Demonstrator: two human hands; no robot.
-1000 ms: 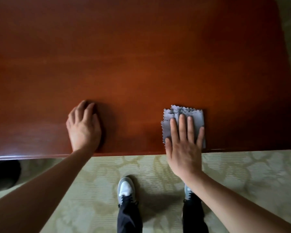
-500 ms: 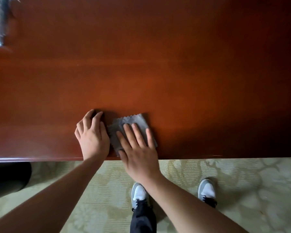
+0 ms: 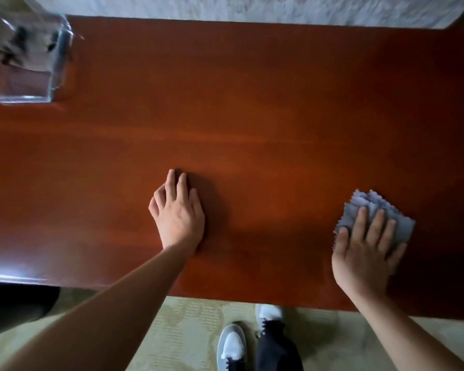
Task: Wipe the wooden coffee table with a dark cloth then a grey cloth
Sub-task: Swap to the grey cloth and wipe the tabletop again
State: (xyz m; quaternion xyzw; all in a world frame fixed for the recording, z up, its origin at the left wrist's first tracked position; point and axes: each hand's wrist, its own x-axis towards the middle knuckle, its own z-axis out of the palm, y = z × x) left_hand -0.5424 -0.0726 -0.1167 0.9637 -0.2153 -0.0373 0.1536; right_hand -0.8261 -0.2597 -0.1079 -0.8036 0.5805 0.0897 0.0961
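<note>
The reddish-brown wooden coffee table [image 3: 252, 116] fills most of the head view. A folded grey cloth [image 3: 359, 210] with zigzag edges lies on it near the front right. My right hand [image 3: 364, 253] presses flat on the cloth, fingers spread over it. My left hand [image 3: 178, 212] rests palm down on the bare wood near the middle front, holding nothing. No dark cloth is in view.
A clear glass container [image 3: 24, 57] stands at the table's far left corner. A pale surface [image 3: 252, 8] runs beyond the far edge. Below the front edge lie patterned carpet [image 3: 185, 330] and my shoes [image 3: 232, 344]. A dark object [image 3: 14, 303] sits at lower left.
My right hand slid the grey cloth left until it touched my left hand, then far back to the right. The view widened and the glass container came into sight.
</note>
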